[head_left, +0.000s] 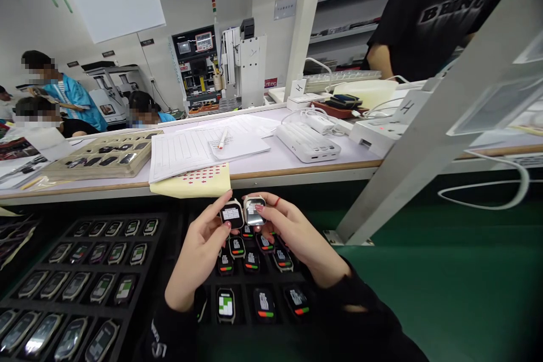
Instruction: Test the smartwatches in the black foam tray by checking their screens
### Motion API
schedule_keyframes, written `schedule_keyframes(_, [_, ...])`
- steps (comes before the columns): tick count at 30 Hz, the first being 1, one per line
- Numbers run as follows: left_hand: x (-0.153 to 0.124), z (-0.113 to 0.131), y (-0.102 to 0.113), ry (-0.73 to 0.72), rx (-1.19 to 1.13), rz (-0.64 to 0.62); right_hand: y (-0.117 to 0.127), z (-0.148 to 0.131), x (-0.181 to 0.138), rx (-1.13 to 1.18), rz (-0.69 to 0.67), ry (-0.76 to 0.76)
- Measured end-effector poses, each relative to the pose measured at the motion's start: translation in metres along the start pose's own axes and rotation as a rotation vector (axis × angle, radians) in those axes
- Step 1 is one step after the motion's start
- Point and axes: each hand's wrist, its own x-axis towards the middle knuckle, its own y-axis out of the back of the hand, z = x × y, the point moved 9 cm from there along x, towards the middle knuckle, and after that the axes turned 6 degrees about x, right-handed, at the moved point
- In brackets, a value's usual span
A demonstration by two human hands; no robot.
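My left hand (202,249) grips a smartwatch body (232,214) with a lit screen, thumb at its lower edge. Close beside it, my right hand (292,232) holds a second smartwatch body (255,211) in a pale case, the thumb lying on its screen. Neither watch shows a strap. Below both hands is a black foam tray (244,281) with several lit watches, some showing red and green bars. One watch (225,305) in the front row has a white and green screen. My hands hide part of the tray's back rows.
Another black tray (136,305) of watches lies to the left. On the bench are papers (182,153), a pen (223,138), a white power bank (307,142) and a beige tray (139,165). A slanted metal post (407,141) rises at right. Several people are behind the bench.
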Motion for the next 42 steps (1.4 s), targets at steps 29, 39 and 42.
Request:
schedule_keyframes(29, [0.003, 0.001, 0.006, -0.010, -0.021, 0.095, -0.003, -0.001, -0.001, -0.061, -0.032, 0.006])
schedule_keyframes(39, [0.001, 0.000, 0.018, -0.078, -0.041, 0.151, -0.014, -0.016, -0.016, 0.234, -0.172, -0.054])
schedule_keyframes(42, [0.001, 0.001, 0.024, -0.083, -0.044, 0.168, -0.016, -0.030, -0.034, 0.101, -0.119, 0.019])
